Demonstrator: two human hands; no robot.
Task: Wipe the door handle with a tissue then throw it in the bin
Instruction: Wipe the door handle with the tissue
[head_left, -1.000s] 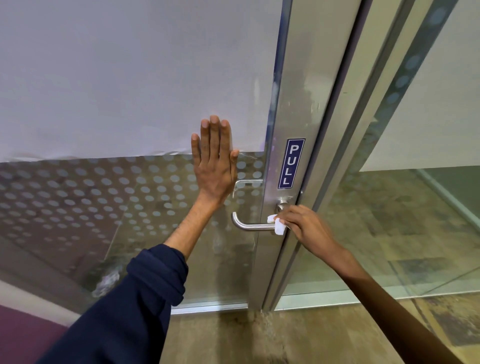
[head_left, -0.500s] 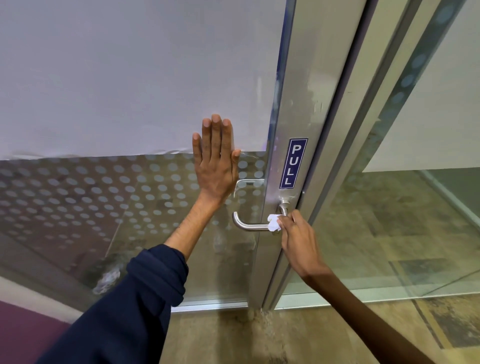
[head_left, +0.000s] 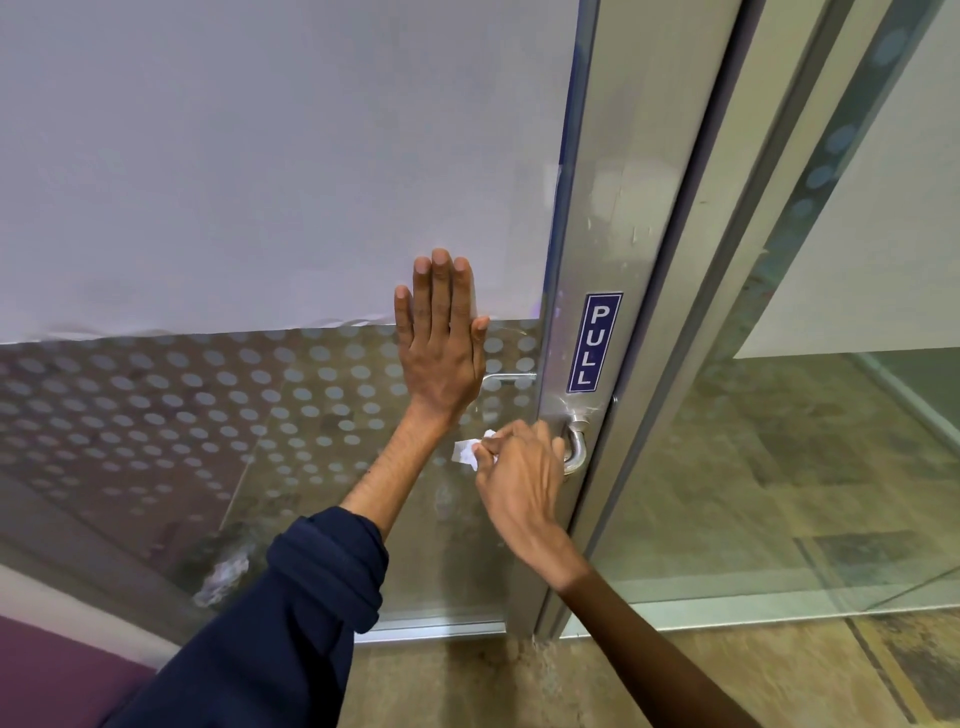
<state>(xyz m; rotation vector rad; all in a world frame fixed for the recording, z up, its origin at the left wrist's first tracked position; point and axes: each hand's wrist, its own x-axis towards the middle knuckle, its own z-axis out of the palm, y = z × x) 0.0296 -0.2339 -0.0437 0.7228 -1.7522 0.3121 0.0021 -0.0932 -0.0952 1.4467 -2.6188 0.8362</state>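
Left hand (head_left: 441, 358): flat on glass door (head_left: 260, 415), palm down, fingers straight and together, pointing up, holding nothing. Fingertips over edge of white frosted film (head_left: 260, 156); heel of palm on dotted band below. Navy sleeve (head_left: 311, 597) pushed up to mid-forearm.

Right hand (head_left: 514, 478): curled round handle (head_left: 575, 452), fingers closed over lever w/ tissue (head_left: 467, 452) pinched under them. Back of hand toward camera. Right forearm bare, coming in from lower right.

Tissue: white, crumpled, a corner sticking out left of right knuckles, approx. at lever's free end (lever itself mostly hidden by hand, so exact contact along it not clear).

Handle: brushed metal, only the curved neck near the frame visible, right of the fingers. Mounted on metal door stile (head_left: 587, 234). Reflection of lever faint in glass just above, beside left wrist.

PULL sign (head_left: 594, 343): blue, white letters, vertical, on stile just above handle.

Right of stile: second frame strip, then clear glass panel (head_left: 779, 467) w/ tan floor (head_left: 467, 686) seen through it. Purple patch at bottom left corner, nature unclear.
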